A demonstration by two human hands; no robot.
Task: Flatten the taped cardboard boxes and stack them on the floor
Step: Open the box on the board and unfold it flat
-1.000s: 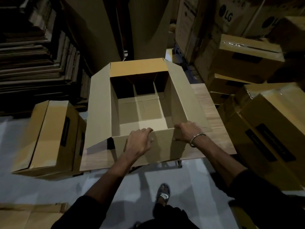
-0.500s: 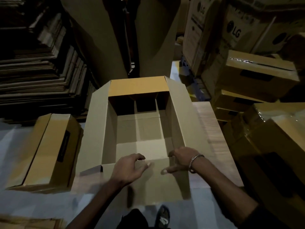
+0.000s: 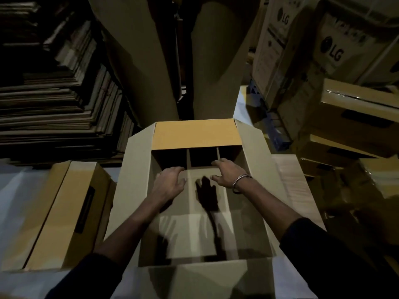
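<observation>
An open cardboard box (image 3: pixel 133 169) stands in front of me with its four top flaps folded outward. Both arms reach down into it. My left hand (image 3: pixel 169 184) hovers with spread, loosely bent fingers over the bottom flaps near the far wall. My right hand (image 3: pixel 228 174), with a metal bracelet on the wrist, is beside it in the same pose. Neither hand holds anything. Whether the fingertips touch the bottom flaps I cannot tell. The near flap (image 3: pixel 194 279) hangs toward me.
A taped box (image 3: pixel 58 214) lies on the pale floor at the left. A tall pile of flattened cardboard (image 3: pixel 54 100) fills the back left. Taped boxes (image 3: pixel 354 117) and LG cartons (image 3: pixel 332 46) crowd the right. A wooden tabletop (image 3: pixel 289 175) shows under the open box.
Both hands left the near flap, which now hangs outward, and moved forward and down into the box. My view came closer over the box.
</observation>
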